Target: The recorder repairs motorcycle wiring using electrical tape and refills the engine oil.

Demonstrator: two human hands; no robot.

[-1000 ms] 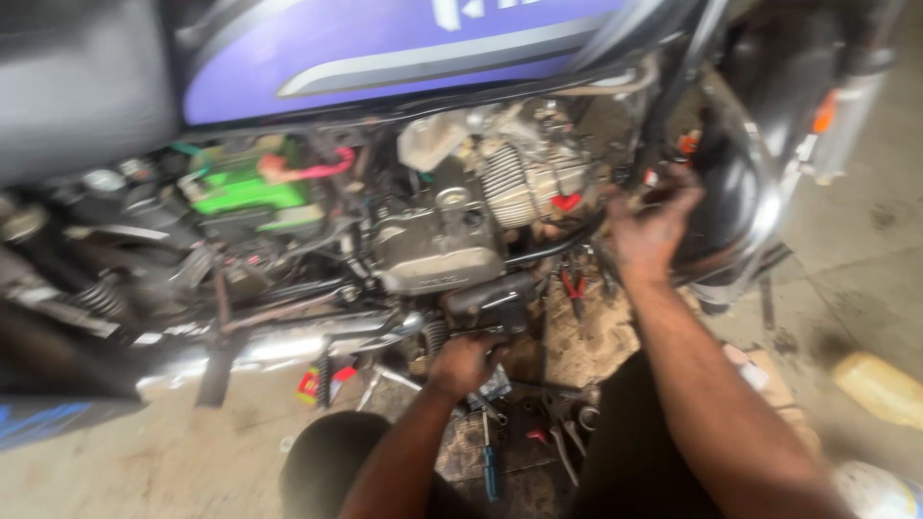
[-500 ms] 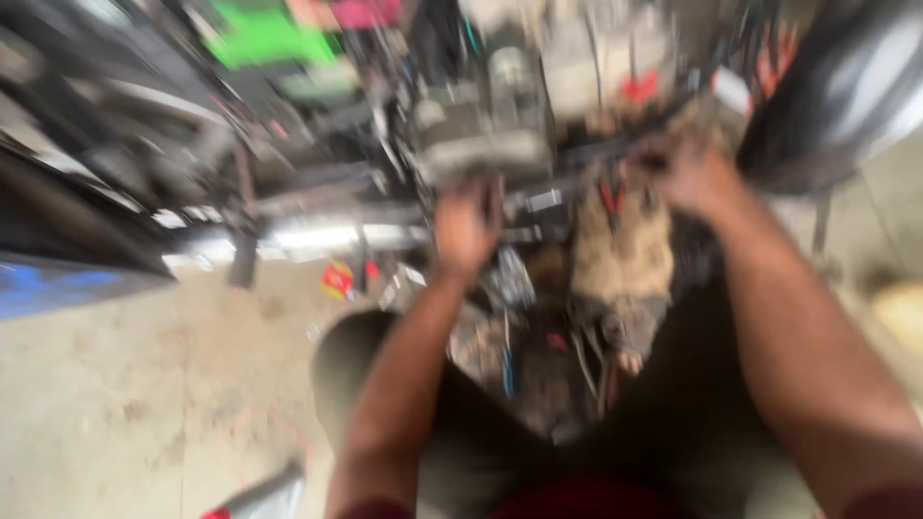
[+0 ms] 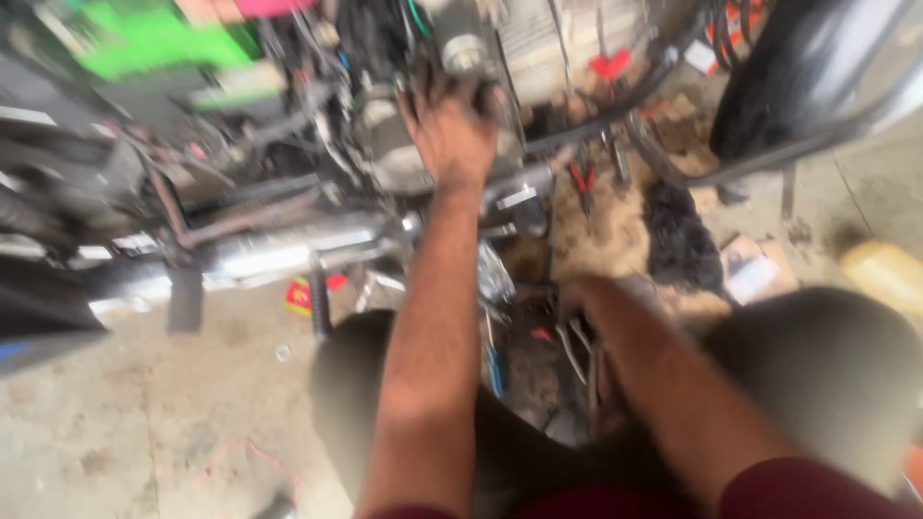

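Engine (image 3: 452, 115) sits mid-frame in bike, above exhaust pipe (image 3: 260, 255). Left hand (image 3: 450, 130) clamped on engine casing, fingers wrapped over top. Right hand (image 3: 586, 298) down among tools on floor (image 3: 144, 423), too blurry, can't tell grip. Tip, imo: brace engine steady, feel for right tool.

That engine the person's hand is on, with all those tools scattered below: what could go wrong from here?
1. The left hand presses on the engine among tight cables and metal edges; a slip might scrape knuckles.
2. The right hand reaches low into loose tools on the floor, half hidden by the knees, so it could catch something sharp.
3. The view is blurred, hinting at quick movement, which makes a fumble likelier.
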